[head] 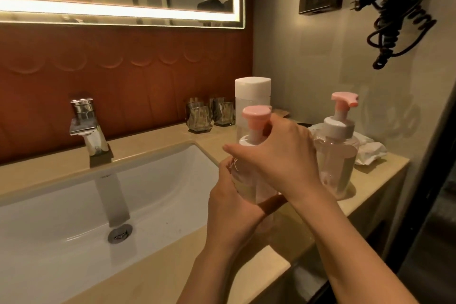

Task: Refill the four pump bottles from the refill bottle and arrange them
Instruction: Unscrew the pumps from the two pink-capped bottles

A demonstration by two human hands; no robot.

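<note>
Just right of the sink [61, 217], the left hand [229, 205] grips the pump bottle [256, 185] round its body; the right hand [278, 153] curls over its collar. Seemingly a pump-turning step, needing a steady twist next.

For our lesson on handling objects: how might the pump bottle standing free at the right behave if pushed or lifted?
The standing pump bottle is tall, with its pink pump set high, so a push up there would probably tip it. It seems to hold liquid, so it is likely weighty for its size. Its smooth clear wall may be slippery.
</note>
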